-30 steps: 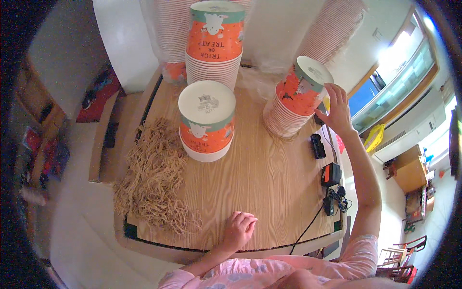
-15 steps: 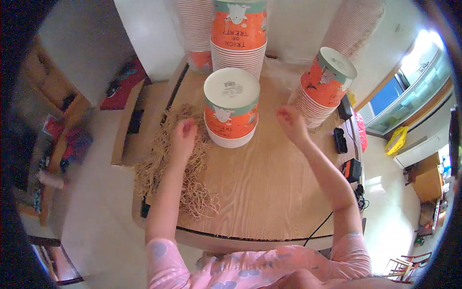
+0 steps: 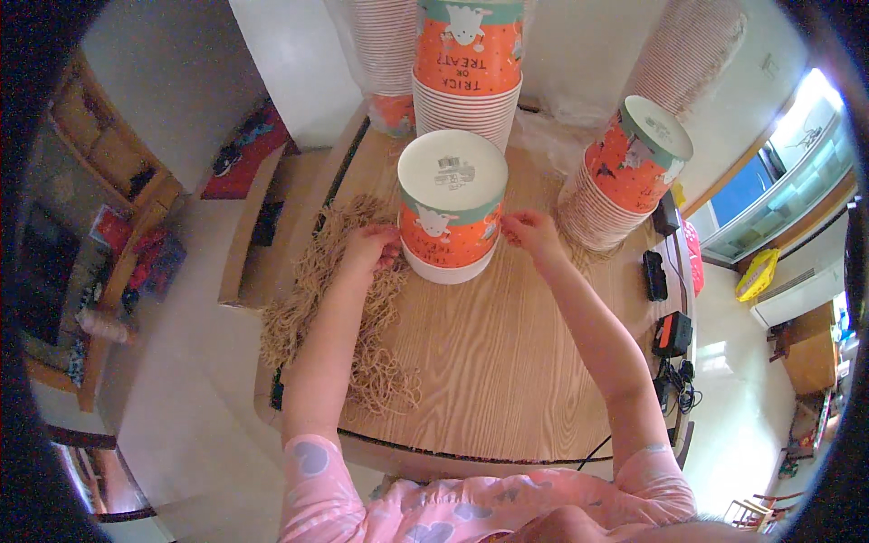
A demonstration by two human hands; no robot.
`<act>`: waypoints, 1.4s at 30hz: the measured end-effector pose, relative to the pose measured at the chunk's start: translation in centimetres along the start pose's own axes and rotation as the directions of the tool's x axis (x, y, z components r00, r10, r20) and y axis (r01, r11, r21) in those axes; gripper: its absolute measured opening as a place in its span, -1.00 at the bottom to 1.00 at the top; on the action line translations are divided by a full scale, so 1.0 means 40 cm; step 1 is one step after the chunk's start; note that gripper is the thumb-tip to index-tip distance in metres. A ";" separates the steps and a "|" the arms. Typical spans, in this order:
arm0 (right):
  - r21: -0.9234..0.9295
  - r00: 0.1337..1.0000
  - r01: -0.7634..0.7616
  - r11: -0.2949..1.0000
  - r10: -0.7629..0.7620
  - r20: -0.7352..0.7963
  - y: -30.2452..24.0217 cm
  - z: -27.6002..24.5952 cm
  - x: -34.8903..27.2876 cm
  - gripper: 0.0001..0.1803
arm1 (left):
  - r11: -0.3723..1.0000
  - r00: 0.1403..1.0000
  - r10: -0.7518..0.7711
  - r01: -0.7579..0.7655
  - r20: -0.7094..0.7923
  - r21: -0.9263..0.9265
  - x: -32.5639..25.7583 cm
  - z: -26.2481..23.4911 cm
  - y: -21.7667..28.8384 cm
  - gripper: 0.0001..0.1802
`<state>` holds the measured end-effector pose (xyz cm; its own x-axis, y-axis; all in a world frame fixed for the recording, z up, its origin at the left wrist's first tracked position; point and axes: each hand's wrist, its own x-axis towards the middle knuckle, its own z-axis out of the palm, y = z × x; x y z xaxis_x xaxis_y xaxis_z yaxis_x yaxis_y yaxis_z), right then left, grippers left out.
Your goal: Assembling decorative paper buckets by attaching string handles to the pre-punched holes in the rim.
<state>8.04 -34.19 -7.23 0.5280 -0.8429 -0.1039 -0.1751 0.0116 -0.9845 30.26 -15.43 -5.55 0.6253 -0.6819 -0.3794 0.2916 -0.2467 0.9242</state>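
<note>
Two hands at one upside-down stack of orange paper cups point(image 3: 450, 213) standing mid-table point(image 3: 507, 362). Left hand point(image 3: 371, 249) against its left side, fingers curled over a heap of brown paper shreds point(image 3: 335, 308). Right hand point(image 3: 529, 231) at its right side, fingertips pinched; on what, cannot tell. Two more cup stacks point(image 3: 625, 176) behind.

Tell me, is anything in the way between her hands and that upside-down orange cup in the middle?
Nothing visible. The left hand and right hand sit right at either side of the upside-down orange cup. The straw-like shreds lie under and beside the left hand, not between it and the cup.
</note>
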 end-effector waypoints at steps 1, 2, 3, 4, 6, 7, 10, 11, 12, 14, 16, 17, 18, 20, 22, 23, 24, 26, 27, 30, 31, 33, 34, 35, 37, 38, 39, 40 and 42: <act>-0.013 0.998 -0.034 0.999 0.035 0.046 -0.008 0.001 -0.003 -0.79 | 1.000 1.000 -0.002 0.002 0.000 -0.007 0.004 -0.009 -0.005 -0.85; -0.027 0.993 -0.068 0.997 0.070 0.092 -0.016 0.002 -0.006 -0.79 | 1.000 1.000 -0.003 0.003 0.001 -0.014 0.008 -0.016 -0.011 -0.86; -0.028 0.993 -0.070 0.997 0.072 0.092 -0.032 0.002 -0.013 -0.79 | 1.000 1.000 -0.005 0.005 0.001 -0.015 0.004 -0.014 -0.006 -0.86; 0.033 0.995 -0.055 0.998 0.053 0.083 -0.053 0.005 -0.020 -0.79 | 1.000 1.000 -0.007 0.007 0.013 -0.004 0.001 -0.015 0.001 -0.87; 0.093 0.997 -0.043 0.995 0.036 0.067 -0.058 0.003 -0.016 -0.80 | 1.000 0.999 -0.012 0.012 0.031 0.008 -0.006 -0.006 0.013 -0.88; 0.070 0.998 -0.043 0.997 0.039 0.049 -0.051 -0.002 -0.007 -0.80 | 1.000 1.000 -0.004 0.004 0.024 0.011 -0.009 0.004 0.018 -0.89; 0.075 0.991 -0.094 0.993 0.086 0.107 -0.038 -0.011 -0.002 -0.81 | 1.000 0.999 -0.003 0.002 0.045 0.022 -0.001 0.002 0.004 -0.90; 0.098 0.975 -0.148 0.984 0.129 0.181 -0.036 -0.013 -0.001 -0.82 | 1.000 0.997 -0.010 0.008 0.073 0.030 0.004 -0.001 -0.002 -0.91; 0.097 0.974 -0.151 0.984 0.132 0.184 -0.046 -0.006 -0.010 -0.82 | 0.999 0.997 -0.013 0.011 0.071 0.030 -0.001 0.000 -0.001 -0.91; 0.200 0.990 -0.112 0.973 0.091 0.112 -0.068 0.007 -0.027 -0.80 | 1.000 0.999 -0.024 0.024 0.049 0.012 -0.011 0.003 0.002 -0.90; 0.220 0.993 -0.106 0.970 0.094 0.066 -0.092 0.013 -0.035 -0.80 | 1.000 0.998 -0.030 0.030 0.055 0.006 -0.016 0.013 0.013 -0.90; 0.241 0.995 -0.100 0.965 0.097 0.022 -0.098 0.014 -0.035 -0.79 | 0.999 0.998 -0.036 0.036 0.058 0.001 -0.017 0.016 0.015 -0.89; 0.240 0.995 -0.098 0.966 0.096 0.021 -0.095 0.006 -0.027 -0.79 | 0.999 0.998 -0.035 0.035 0.059 0.001 -0.016 0.019 0.017 -0.89; -0.073 0.977 -0.172 0.982 0.179 0.111 -0.074 -0.012 -0.005 -0.80 | 0.999 0.998 -0.048 0.049 0.048 -0.016 -0.014 0.024 0.018 -0.88; -0.031 0.967 -0.215 0.976 0.217 0.133 -0.055 -0.013 0.001 -0.80 | 0.999 0.998 -0.052 0.052 0.042 -0.008 -0.007 0.027 0.015 -0.88; 0.011 0.954 -0.258 0.966 0.253 0.158 -0.046 -0.016 0.003 -0.80 | 0.998 0.998 -0.056 0.056 0.032 -0.001 -0.005 0.029 0.015 -0.88; 0.009 0.953 -0.260 0.966 0.255 0.161 -0.043 -0.017 -0.001 -0.80 | 0.998 0.998 -0.057 0.057 0.029 -0.002 -0.007 0.029 0.013 -0.88; 0.111 0.962 -0.241 0.964 0.222 0.156 -0.039 -0.021 -0.007 -0.80 | 0.998 0.998 -0.055 0.055 0.017 -0.007 -0.011 0.030 0.012 -0.89; 0.111 0.962 -0.243 0.964 0.224 0.157 -0.039 -0.022 -0.009 -0.80 | 0.998 0.998 -0.057 0.057 0.017 -0.007 -0.009 0.029 0.010 -0.89; 0.090 0.981 -0.175 0.980 0.166 0.106 -0.043 -0.028 -0.012 -0.82 | 0.999 0.999 -0.048 0.048 0.025 0.001 -0.004 0.029 0.008 -0.89; 0.071 0.972 -0.200 0.977 0.189 0.137 -0.045 -0.034 -0.012 -0.83 | 0.999 0.998 -0.042 0.042 0.045 -0.007 -0.006 0.030 0.010 -0.90; 0.051 0.962 -0.224 0.973 0.213 0.173 -0.065 -0.034 -0.017 -0.84 | 0.999 0.998 -0.036 0.037 0.061 -0.015 -0.003 0.026 0.009 -0.90; 0.073 0.965 -0.235 0.969 0.223 0.138 -0.088 -0.022 -0.028 -0.83 | 0.999 0.997 -0.023 0.026 0.075 -0.040 -0.002 0.015 0.003 -0.90; 0.097 0.967 -0.244 0.965 0.234 0.105 -0.098 -0.012 -0.033 -0.83 | 0.998 0.996 -0.009 0.015 0.088 -0.064 -0.001 0.007 -0.002 -0.90; 0.179 0.972 -0.209 0.961 0.185 0.142 -0.102 -0.039 -0.017 -0.84 | 0.995 0.996 0.015 -0.006 0.085 -0.097 -0.034 0.030 0.046 -0.90; 0.261 0.976 -0.171 0.950 0.126 0.178 -0.104 -0.053 -0.010 -0.84 | 0.991 0.996 0.044 -0.034 0.076 -0.132 -0.049 0.042 0.072 -0.91; 0.264 0.975 -0.173 0.949 0.126 0.185 -0.123 -0.046 -0.015 -0.84 | 0.991 0.997 0.044 -0.035 0.069 -0.129 -0.062 0.034 0.090 -0.91; 0.308 0.979 -0.123 0.943 0.065 0.192 -0.158 -0.038 -0.027 -0.85 | 0.979 0.992 0.096 -0.080 0.077 -0.189 -0.069 0.025 0.101 -0.91; 0.352 0.982 -0.070 0.933 0.003 0.188 -0.221 -0.029 -0.058 -0.85 | 0.942 0.975 0.211 -0.185 0.066 -0.279 -0.081 0.023 0.114 -0.89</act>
<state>7.39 -32.96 1.89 0.6744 -0.7266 -0.1317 0.0917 0.2593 -0.9614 28.91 -14.96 -0.06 0.6238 -0.7625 -0.1719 0.3607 0.0857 0.9287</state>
